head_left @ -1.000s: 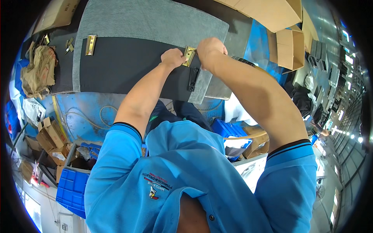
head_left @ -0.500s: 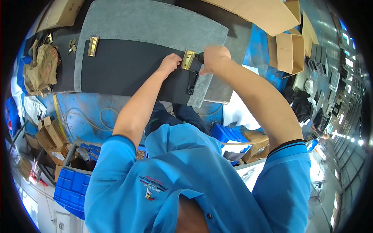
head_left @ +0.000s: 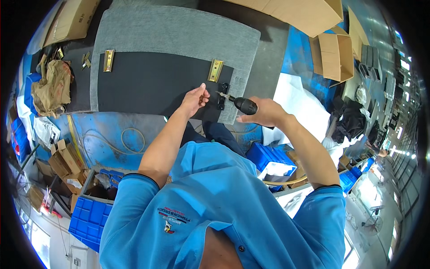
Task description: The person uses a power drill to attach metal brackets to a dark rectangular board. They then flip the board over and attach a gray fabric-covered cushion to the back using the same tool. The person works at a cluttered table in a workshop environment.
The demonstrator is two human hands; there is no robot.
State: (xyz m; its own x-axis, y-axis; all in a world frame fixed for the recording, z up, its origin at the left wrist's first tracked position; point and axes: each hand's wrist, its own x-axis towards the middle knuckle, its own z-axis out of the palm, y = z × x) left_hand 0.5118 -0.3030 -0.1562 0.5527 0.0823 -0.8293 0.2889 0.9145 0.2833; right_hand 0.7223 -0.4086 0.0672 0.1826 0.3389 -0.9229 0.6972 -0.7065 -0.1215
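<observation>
A grey fabric-covered board (head_left: 179, 31) lies on the bench with a black covering (head_left: 152, 85) over its nearer part. My right hand (head_left: 269, 113) is wrapped round a black power screwdriver (head_left: 246, 106), its bit pointing left over a slim black fitting (head_left: 221, 102) near the board's right end. Just left of that fitting is my left hand (head_left: 195, 99), fingers curled in a pinch; whatever they hold is too small to make out. Beyond the hands sits a brass-coloured metal bracket (head_left: 215, 71). A matching bracket (head_left: 109, 61) is at the board's left.
Crumpled brown paper (head_left: 53, 87) and small brass-coloured pieces (head_left: 86, 59) lie on the bench at left. Cardboard boxes (head_left: 331, 56) stand at far right, near white sheeting (head_left: 298, 101). Blue bins (head_left: 271, 160) and a coiled hose (head_left: 133, 140) are below the bench edge.
My right hand has drawn the screwdriver from the right brass bracket toward me, over the black fitting. My left hand has left the bracket's side and come nearer to me.
</observation>
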